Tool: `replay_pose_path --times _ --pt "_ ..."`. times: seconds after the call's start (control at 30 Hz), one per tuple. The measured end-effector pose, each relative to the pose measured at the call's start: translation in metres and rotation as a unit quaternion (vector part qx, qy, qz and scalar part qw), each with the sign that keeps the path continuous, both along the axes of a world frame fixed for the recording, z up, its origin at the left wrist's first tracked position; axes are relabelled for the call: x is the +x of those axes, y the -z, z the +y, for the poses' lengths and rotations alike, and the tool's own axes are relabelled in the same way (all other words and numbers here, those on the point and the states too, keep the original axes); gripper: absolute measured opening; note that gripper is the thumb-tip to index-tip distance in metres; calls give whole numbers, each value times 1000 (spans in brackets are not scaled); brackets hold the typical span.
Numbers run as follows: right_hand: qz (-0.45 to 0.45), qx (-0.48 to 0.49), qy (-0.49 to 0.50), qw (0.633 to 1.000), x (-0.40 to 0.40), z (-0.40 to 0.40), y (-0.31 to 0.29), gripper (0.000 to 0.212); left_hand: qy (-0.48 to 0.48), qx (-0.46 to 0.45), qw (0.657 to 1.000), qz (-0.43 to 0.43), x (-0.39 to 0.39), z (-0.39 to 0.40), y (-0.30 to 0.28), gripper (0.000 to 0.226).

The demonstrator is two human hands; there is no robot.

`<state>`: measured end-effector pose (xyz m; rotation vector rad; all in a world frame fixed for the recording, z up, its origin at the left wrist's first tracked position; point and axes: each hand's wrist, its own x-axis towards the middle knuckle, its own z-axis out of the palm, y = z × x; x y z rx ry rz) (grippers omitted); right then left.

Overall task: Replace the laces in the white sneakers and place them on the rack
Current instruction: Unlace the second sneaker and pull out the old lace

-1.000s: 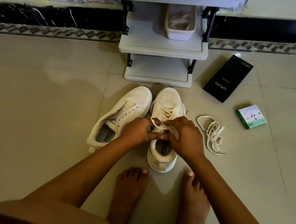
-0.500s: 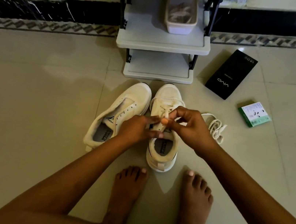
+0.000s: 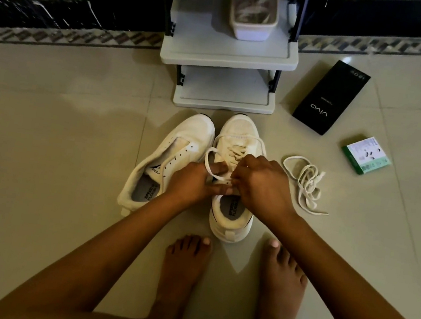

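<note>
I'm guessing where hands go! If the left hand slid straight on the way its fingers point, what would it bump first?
Probably the right hand: the left hand points right, across the laced sneaker.

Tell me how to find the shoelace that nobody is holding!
Start at the grey shoe rack by the wall, then look at the two white sneakers on the floor in front of it. Just to their right lies the loose shoelace, a tangled cream string, unlike the black box and the green box beyond it.
</note>
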<state>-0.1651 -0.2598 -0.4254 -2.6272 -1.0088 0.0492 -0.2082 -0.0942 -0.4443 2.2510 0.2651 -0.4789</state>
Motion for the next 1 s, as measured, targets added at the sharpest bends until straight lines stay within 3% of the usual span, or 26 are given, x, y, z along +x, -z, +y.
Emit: replay_pose_path --times 0.07,0.1,0.17,0.23,0.3,0.33,0.4,0.47,0.6,0.7,0.77,0.8,0.83,0.9,0.97,1.0 --pt "83 88 32 992 0 1 -6 11 3 -2 1000 -8 0 0 -2 55" --pt "185 181 82 963 1 2 -14 6 10 4 1000 -14 -1 0 -2 54" --pt "403 363 134 829 1 3 -30 11 19 12 1000 -19 -1 1 -2 57" --pt "445 435 137 771 -1 0 -34 17 18 18 1000 -18 -1 2 -3 59" --pt "432 412 132 791 -5 0 -33 14 25 31 999 -16 -1 1 -3 59" --pt "397 363 128 833 -6 -1 -30 12 29 39 999 -14 0 0 -3 58" --pt "297 191 102 930 -5 -7 -14 28 35 49 998 -10 0 -2 -6 55" --pt "182 55 66 980 -5 -13 -1 38 43 41 998 -17 0 -3 -9 53" --pt "-42 -3 2 999 -3 -11 -1 20 69 55 996 -27 1 -4 -14 53" --pt "-129 -54 -57 989 3 -3 -7 13 94 107 990 -10 5 -7 -16 53" --pt "-59 -12 -37 997 7 -2 -12 13 101 123 987 0 8 -7 -17 52" --pt "37 48 -7 998 10 -3 -19 9 101 121 988 3 9 -6 -17 53" --pt "163 133 32 977 13 -4 -25 6 101 116 988 2 10 -5 -18 55" --pt "354 297 84 883 15 -5 -36 4 101 103 990 0 9 -5 -19 58" --pt "394 367 109 836 11 -5 -38 10 99 95 991 -5 8 -6 -19 59" --pt "390 362 115 839 8 -4 -36 9 98 94 991 -4 7 -6 -19 59"
